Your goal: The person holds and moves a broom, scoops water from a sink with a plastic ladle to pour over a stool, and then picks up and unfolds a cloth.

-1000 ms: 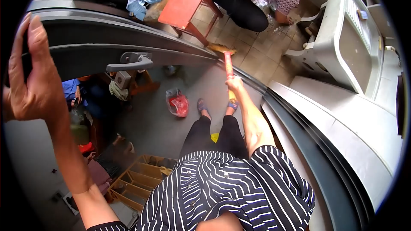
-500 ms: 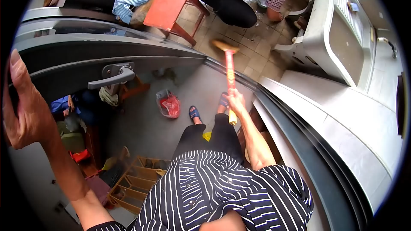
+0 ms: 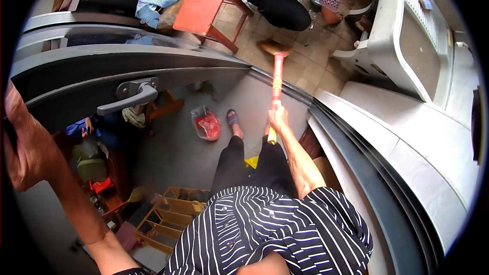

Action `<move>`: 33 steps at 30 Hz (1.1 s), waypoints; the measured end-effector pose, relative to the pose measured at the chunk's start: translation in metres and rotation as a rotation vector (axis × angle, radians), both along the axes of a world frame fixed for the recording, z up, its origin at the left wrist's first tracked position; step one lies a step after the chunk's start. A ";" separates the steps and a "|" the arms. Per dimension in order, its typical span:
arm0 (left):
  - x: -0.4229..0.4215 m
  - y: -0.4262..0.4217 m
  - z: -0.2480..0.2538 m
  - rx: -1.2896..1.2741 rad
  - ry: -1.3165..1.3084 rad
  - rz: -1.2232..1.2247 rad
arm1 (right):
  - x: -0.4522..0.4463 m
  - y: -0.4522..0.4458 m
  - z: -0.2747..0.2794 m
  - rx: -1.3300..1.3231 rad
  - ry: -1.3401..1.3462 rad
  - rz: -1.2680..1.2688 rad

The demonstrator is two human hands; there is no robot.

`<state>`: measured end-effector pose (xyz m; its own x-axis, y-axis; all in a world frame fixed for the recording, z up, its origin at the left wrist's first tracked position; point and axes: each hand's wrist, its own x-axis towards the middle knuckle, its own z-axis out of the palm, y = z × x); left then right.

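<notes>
My right hand [image 3: 278, 117] is closed around the yellow and red handle of a short broom [image 3: 277, 76]. The broom's brown head, blurred by motion, is over the tiled floor just past the door track. At the far left, my left hand [image 3: 33, 150] grips the edge of a dark framed glass door [image 3: 76, 89]; its fingertips are partly hidden. A grey lever handle [image 3: 130, 101] sticks out from the door frame.
A red stool [image 3: 204, 5] stands beyond the threshold. A crouching person [image 3: 285, 0] reaches to the tiles beside a pale washing sink [image 3: 392, 46]. A plastic bag with red contents [image 3: 206, 124] lies inside, and a wooden shoe rack [image 3: 163, 216] is lower left.
My right hand and the broom have shifted slightly, the broom head moving a little right and up. My left hand sits slightly lower in view. My feet have changed position, as in a step.
</notes>
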<state>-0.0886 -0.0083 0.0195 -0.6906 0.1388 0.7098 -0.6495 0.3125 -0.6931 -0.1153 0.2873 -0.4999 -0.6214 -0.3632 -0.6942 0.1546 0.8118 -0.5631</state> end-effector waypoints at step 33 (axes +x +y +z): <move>0.091 -0.052 -0.048 0.216 0.275 -0.666 | -0.018 0.087 -0.006 -0.107 -0.739 -0.471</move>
<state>0.0026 -0.0607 -0.0285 -0.3036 0.3030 0.9034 -0.4165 0.8105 -0.4118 -0.1329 0.3743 -0.5060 -0.1282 -0.2688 -0.9546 0.8148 0.5202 -0.2559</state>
